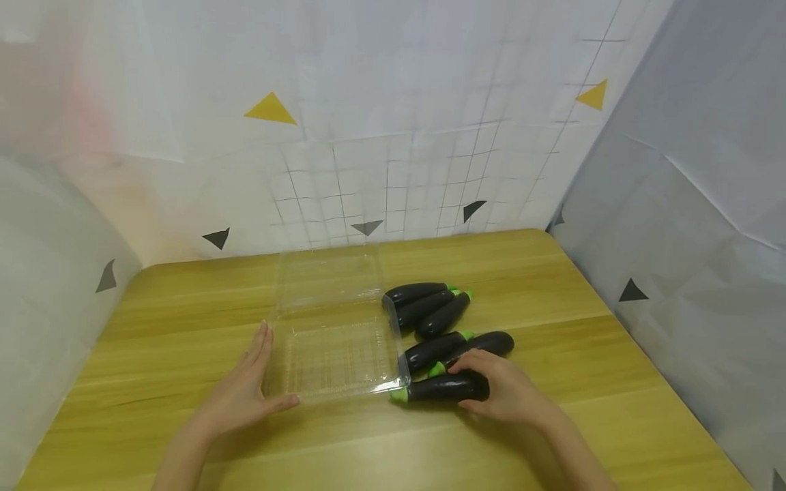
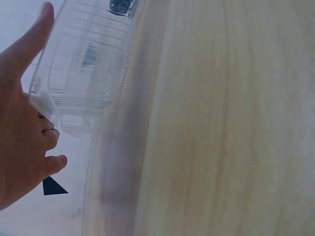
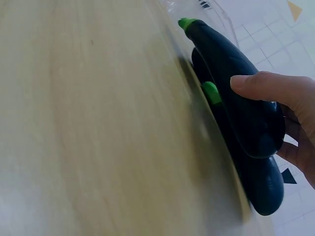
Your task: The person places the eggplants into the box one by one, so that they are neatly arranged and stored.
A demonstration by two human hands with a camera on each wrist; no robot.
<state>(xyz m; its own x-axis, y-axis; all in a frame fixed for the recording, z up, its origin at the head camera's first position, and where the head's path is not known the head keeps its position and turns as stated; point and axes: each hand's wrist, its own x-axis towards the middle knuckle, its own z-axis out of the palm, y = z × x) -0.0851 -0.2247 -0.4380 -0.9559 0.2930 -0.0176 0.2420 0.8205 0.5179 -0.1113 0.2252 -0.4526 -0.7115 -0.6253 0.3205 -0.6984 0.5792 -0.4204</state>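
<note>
A clear plastic clamshell box [image 1: 334,392] lies on the wooden table with its lid [image 1: 331,276] folded back toward the wall. My left hand [image 1: 242,392] rests against the box's left side, fingers straight and thumb along the near corner; the left wrist view shows the thumb [image 2: 37,34] by the rim. To the right of the box, my right hand [image 1: 506,392] grips a glossy dark eggplant [image 1: 442,389] by its thick end. Its green stem end points left, at the box's near right corner. In the right wrist view this eggplant [image 3: 221,56] overlaps another eggplant [image 3: 266,191].
Two more eggplants lie just behind the held one, a left one [image 1: 430,352] and a right one [image 1: 494,342]. Farther back, a group of three eggplants [image 1: 424,307] sits against the box's right side. A white wall [image 1: 393,157] with paper triangles stands behind the table.
</note>
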